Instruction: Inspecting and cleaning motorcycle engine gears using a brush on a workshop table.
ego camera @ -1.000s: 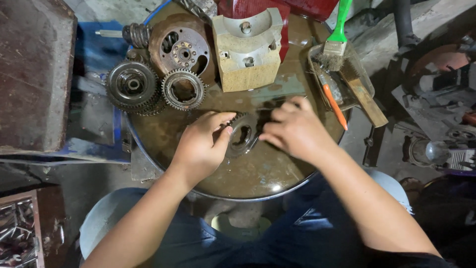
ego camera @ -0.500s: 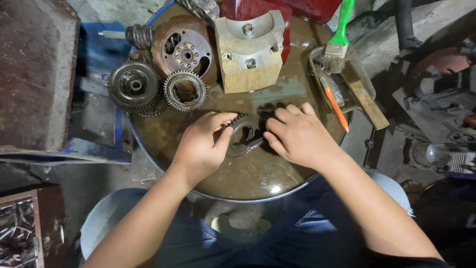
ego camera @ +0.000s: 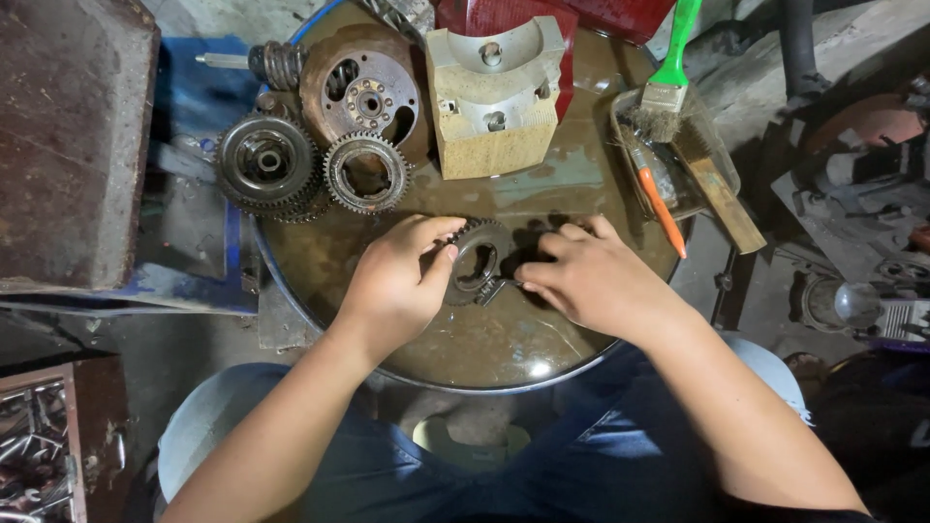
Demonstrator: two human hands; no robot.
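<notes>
Both hands on a dark toothed steel gear ring [ego camera: 477, 261], lying flat near the middle of the round oily brown metal drum top [ego camera: 504, 339].

Gear: grimy, greasy, w/ teeth round the outer edge & a big open centre showing the wet brown surface through it; a small metal bit stuck out at its lower right edge, too small to tell what. Left hand [ego camera: 397, 286] gripped the gear's left rim, thumb & fingertips closed on the teeth. Right hand [ego camera: 596, 281] sat just right of it, fingers curled together, tips pinching at that small bit by the rim. Further back on the drum: two more dark gears [ego camera: 310, 169], a rusty perforated disc [ego camera: 363, 92], a pale cast metal block [ego camera: 496, 97]. Green-handled brush [ego camera: 673, 63] lay in a tray at the right edge.
</notes>
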